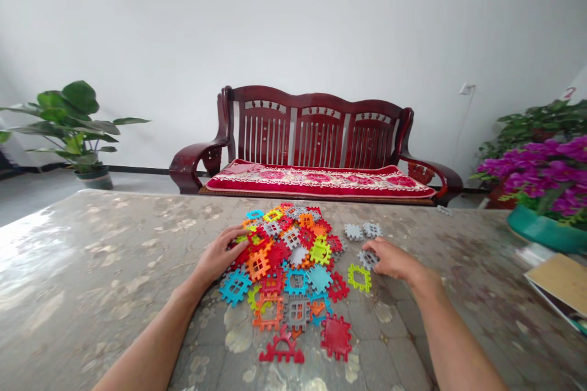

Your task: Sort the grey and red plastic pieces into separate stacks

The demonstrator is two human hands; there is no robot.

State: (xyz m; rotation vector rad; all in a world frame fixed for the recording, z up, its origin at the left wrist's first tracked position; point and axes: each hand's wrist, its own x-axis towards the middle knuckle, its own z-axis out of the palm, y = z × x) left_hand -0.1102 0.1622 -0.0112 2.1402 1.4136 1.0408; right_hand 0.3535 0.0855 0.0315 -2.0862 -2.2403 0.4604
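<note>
A heap of flat plastic interlocking building tiles in red, orange, blue, green and grey lies on the table in front of me. At the heap's left side, my left hand rests with thumb and fingers apart, touching tiles there; some fingertips are hard to make out. My right hand has its fingers on a grey window-patterned tile right of the heap. Just beyond it lie a solid grey tile and another grey window tile. A lime green frame tile is nearer to me.
The table has a glossy patterned cover. A red square tile and a red arched tile lie nearest me. At right stand purple flowers in a teal pot, beside a box. Behind is a wooden bench.
</note>
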